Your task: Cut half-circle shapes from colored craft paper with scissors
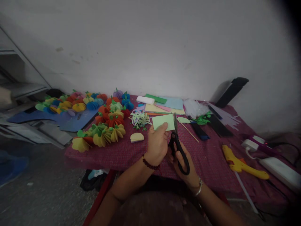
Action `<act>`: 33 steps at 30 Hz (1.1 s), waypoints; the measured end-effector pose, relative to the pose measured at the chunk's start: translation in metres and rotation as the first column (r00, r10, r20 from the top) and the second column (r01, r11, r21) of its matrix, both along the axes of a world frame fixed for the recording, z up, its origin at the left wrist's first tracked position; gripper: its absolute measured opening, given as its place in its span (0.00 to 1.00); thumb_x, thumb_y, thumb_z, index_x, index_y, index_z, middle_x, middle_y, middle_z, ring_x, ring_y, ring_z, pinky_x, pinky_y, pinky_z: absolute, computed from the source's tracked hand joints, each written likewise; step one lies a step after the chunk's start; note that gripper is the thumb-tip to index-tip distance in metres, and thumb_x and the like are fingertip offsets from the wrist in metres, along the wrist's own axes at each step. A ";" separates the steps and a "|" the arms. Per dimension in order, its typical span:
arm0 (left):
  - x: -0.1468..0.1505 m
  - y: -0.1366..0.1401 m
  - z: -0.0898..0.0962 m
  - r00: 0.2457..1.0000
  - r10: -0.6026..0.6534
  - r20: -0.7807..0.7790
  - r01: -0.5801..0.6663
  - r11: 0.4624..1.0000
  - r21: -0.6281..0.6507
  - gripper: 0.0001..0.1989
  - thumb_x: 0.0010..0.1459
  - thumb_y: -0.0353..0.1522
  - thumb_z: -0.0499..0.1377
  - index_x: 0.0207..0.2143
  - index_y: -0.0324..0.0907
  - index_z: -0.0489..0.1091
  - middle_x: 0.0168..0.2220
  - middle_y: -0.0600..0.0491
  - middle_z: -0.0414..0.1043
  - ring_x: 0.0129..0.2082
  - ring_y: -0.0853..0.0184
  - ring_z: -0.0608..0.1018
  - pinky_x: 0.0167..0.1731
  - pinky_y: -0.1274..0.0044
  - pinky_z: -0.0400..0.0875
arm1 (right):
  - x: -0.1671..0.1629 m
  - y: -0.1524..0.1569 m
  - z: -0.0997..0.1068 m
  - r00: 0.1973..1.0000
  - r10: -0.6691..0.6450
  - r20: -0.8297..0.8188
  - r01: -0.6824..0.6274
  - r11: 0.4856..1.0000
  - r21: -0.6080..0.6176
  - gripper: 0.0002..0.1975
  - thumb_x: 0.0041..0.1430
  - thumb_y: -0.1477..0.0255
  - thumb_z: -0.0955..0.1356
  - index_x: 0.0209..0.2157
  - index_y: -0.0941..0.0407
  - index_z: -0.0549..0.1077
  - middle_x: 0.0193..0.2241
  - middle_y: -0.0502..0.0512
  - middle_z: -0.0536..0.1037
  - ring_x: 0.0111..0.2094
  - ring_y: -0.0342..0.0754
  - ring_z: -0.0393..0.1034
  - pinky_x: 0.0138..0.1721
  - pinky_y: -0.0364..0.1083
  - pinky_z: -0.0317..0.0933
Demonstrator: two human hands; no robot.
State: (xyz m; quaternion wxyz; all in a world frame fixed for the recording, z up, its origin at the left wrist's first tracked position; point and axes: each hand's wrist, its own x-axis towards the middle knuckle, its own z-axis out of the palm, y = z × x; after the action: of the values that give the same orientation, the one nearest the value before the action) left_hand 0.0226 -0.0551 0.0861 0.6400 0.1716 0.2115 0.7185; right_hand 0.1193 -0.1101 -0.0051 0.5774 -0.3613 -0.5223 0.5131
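Note:
Pinched in my left hand point(158, 141) is a pale green sheet of paper point(162, 121), held up over the front middle of the table. My right hand point(184, 161) grips black-handled scissors point(180, 153) with the blades pointing away from me. The blades point(175, 122) lie along the paper's right edge; whether they are cutting into it I cannot tell. Left of my left hand rests a folded cream paper piece point(136, 137). Behind it sits a heap of curled paper strips point(139, 118). A pale green half-round piece point(183, 120) lies right of the scissors.
Many coloured paper pumpkins point(114, 117) crowd the left side. Stacked coloured sheets point(174, 108) and a white oblong object point(145, 100) lie at the back. A wooden stick point(190, 132), a yellow glue gun point(242, 164) and a white power strip point(281, 172) are on the right.

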 end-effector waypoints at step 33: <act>-0.026 0.019 0.002 0.964 -0.216 -0.154 0.213 0.976 -0.036 0.18 0.40 0.26 0.71 0.38 0.39 0.75 0.29 0.54 0.78 0.28 0.71 0.78 0.31 0.78 0.70 | 0.023 -0.006 0.021 0.999 0.034 0.003 -0.033 0.986 -0.162 0.29 0.57 0.54 0.73 0.56 0.52 0.69 0.24 0.46 0.65 0.21 0.40 0.53 0.21 0.42 0.50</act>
State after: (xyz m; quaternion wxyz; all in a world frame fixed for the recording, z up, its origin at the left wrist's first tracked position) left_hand -0.0037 -0.0357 0.0877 0.6969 0.2434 0.2484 0.6272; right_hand 0.1423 -0.1161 0.0155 0.5359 -0.3997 -0.4867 0.5623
